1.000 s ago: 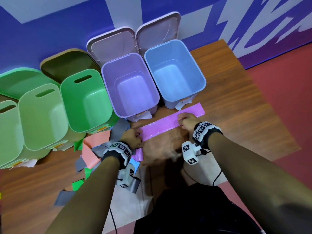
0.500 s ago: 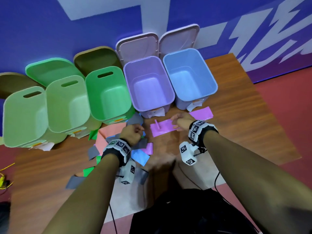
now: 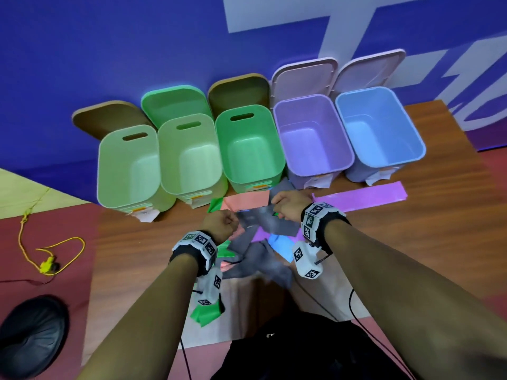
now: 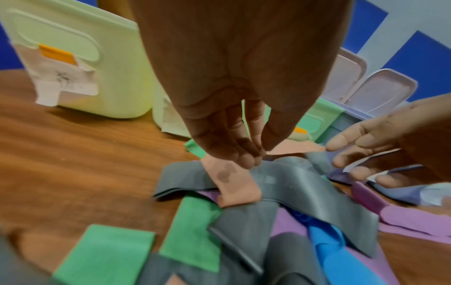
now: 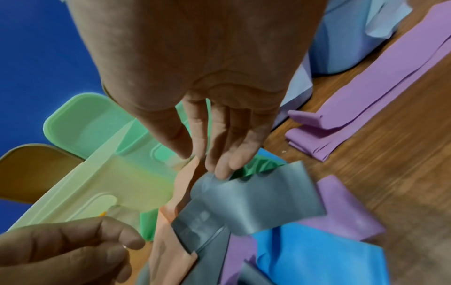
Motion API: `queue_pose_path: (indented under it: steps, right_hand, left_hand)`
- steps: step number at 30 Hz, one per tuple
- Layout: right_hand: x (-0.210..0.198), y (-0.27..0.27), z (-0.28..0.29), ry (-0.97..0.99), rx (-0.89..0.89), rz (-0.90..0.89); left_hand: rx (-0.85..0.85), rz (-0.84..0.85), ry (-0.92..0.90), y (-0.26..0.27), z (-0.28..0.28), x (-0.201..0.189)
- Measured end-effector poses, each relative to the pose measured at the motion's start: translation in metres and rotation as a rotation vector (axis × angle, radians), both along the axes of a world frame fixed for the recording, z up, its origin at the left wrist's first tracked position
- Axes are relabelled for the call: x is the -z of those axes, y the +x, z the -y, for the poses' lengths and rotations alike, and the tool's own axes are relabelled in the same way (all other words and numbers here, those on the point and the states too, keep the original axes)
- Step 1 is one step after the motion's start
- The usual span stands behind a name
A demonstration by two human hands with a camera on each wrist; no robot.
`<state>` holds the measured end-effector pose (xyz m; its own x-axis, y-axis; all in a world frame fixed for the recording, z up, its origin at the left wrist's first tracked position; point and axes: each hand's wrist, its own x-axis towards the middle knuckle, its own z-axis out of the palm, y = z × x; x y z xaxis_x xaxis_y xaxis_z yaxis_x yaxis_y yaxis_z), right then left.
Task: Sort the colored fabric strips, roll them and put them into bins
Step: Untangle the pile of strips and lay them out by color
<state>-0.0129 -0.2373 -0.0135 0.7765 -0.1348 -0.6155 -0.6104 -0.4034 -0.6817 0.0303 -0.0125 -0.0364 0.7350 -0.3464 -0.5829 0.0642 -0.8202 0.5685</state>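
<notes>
Both hands work over a heap of colored fabric strips [image 3: 263, 242] lying on the wooden surface [image 3: 411, 242] in the middle of the head view, just below a row of five open bins. The right hand [image 3: 290, 208] pinches the upper end of a grey strip [image 5: 253, 202] between thumb and fingertips, lifting it off the heap. The left hand [image 3: 220, 224] looks closed into a fist from above; in the left wrist view its fingers are bunched together, their tips at the grey strip beside a salmon strip [image 4: 234, 185], but whether they actually hold anything I cannot tell. A purple strip [image 3: 359, 197] lies flat to the right of the hands, in front of the lilac bin [image 3: 315, 135] and the blue bin [image 3: 381, 127]. Three green bins [image 3: 189, 154] stand at the left of the row. Green, blue and more purple strips lie tangled in the heap.
</notes>
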Motion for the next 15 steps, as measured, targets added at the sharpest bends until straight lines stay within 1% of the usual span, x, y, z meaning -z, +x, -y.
queue_pose_path:
  steps: [2, 4, 8, 12, 14, 15]
  right_hand:
    - [0.001, 0.005, -0.014, 0.015, -0.063, -0.009]
    - [0.003, 0.009, -0.026, -0.090, -0.083, -0.018]
    - [0.012, 0.011, -0.038, -0.082, 0.014, 0.066]
    - [0.013, 0.012, -0.044, -0.054, 0.056, 0.175]
    - [0.015, 0.012, -0.044, -0.041, 0.099, 0.208]
    - [0.015, 0.013, -0.043, -0.030, 0.116, 0.199]
  left_hand:
    - [0.028, 0.003, 0.029, 0.002, -0.011, -0.001]
    - [0.047, 0.017, 0.061, 0.005, -0.020, 0.001]
    - [0.092, 0.026, 0.089, 0.009, -0.029, 0.006]
    - [0.224, 0.028, 0.148, 0.019, -0.034, 0.033]
    - [0.291, 0.033, 0.164, 0.014, -0.030, 0.021]
    - [0.297, 0.035, 0.158, 0.012, -0.028, 0.016]
